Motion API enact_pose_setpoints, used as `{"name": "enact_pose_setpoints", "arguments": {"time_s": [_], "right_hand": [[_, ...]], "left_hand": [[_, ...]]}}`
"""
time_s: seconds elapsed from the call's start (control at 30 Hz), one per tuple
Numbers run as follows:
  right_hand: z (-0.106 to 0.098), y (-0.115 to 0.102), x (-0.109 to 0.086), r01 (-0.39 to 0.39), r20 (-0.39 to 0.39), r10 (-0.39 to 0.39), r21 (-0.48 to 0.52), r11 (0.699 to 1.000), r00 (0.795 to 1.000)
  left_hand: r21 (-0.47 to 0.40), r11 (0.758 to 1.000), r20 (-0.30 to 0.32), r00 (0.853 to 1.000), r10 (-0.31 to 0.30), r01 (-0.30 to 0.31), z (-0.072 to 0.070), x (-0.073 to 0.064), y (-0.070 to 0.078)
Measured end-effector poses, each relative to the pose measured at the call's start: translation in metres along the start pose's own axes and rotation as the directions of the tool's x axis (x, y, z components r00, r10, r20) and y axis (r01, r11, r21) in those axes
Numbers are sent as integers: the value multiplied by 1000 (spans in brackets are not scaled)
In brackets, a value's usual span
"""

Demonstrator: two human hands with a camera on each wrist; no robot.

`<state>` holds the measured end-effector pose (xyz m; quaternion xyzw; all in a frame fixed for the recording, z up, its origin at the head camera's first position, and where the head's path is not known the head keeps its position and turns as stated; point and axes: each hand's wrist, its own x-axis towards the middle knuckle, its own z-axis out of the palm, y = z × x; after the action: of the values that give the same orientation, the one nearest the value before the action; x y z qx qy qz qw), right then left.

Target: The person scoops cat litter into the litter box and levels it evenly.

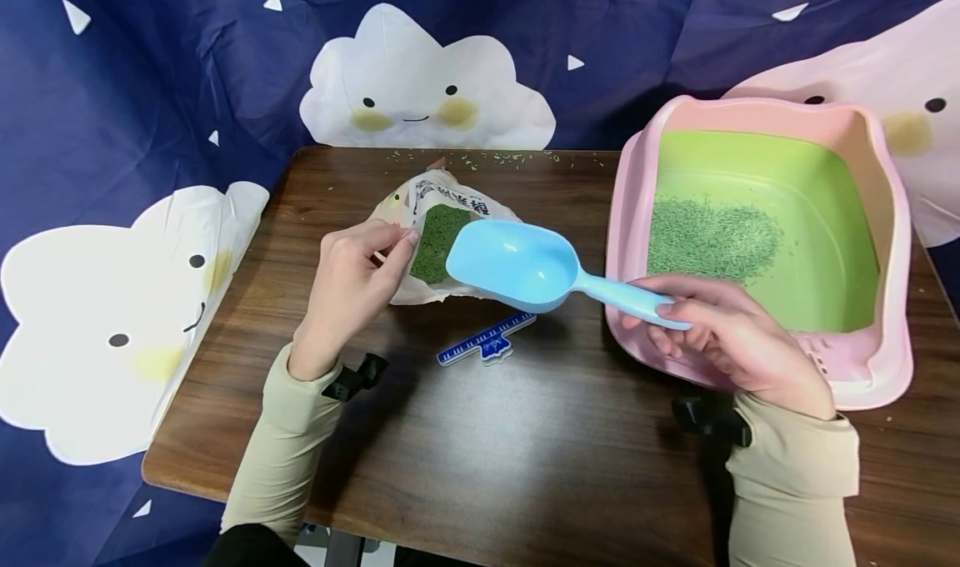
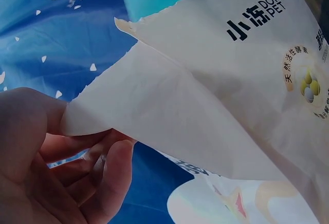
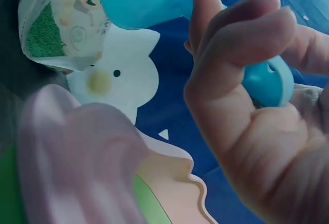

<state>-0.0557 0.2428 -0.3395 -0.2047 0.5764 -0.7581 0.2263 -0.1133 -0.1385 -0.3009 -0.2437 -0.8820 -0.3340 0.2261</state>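
Observation:
My left hand [image 1: 356,279] pinches the torn edge of a white paper bag [image 2: 154,90] between thumb and fingers. Through the bag's mouth, green pellets of litter [image 1: 437,246] show inside. My right hand [image 1: 720,325] grips a light blue scoop [image 1: 517,263] by its handle, fingers curled round it. The scoop's bowl overlaps the right side of the bag in the head view, and its visible inside holds no pellets. To the right, a pink litter box [image 1: 630,217] with a green inside has a patch of green pellets [image 1: 708,238] on its floor, toward the left.
A blue bag clip [image 1: 487,340] lies on the brown wooden table [image 1: 517,459] in front of the bag. Scattered pellets [image 1: 502,160] dot the back edge. Behind the table hangs a dark blue cloth [image 1: 600,17] with white clouds.

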Motion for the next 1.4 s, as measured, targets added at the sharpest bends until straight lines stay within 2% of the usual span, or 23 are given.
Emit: {"name": "enact_pose_setpoints", "arguments": {"time_s": [0.13, 0.27, 0.47, 0.6, 0.8, 0.97, 1.1, 1.2, 1.4], "right_hand": [[3, 4, 5, -30, -9, 30, 16, 999, 1000], [8, 4, 11, -80, -72, 78, -25, 996, 994], [19, 6, 22, -155, -165, 140, -82, 984, 976], [29, 8, 32, -221, -225, 191, -116, 968, 955], [41, 17, 51, -288, -249, 242, -171, 942, 938], [45, 22, 63, -321, -310, 225, -306, 896, 924], [46, 25, 71, -350, -358, 219, -359, 865, 908], [48, 27, 76, -341, -379, 179, -421, 841, 908], [53, 29, 85, -293, -376, 56, -610, 737, 925]], "left_hand": [[-4, 1000, 7, 1000, 7, -7, -1, -1, 0], [-11, 1000, 15, 1000, 20, -20, 0, -1, 0], [-13, 1000, 24, 999, 26, -26, 0, -1, 0], [-12, 1000, 35, 999, 26, -26, 0, -1, 1], [0, 1000, 53, 998, 28, -28, 1, -1, 1], [2, 1000, 64, 997, 30, -30, 1, -1, 3], [-3, 1000, 72, 997, 26, -26, 1, -1, 3], [-7, 1000, 74, 997, 26, -25, 2, -1, 3], [-15, 1000, 88, 996, 25, -24, 2, -2, 2]]}}
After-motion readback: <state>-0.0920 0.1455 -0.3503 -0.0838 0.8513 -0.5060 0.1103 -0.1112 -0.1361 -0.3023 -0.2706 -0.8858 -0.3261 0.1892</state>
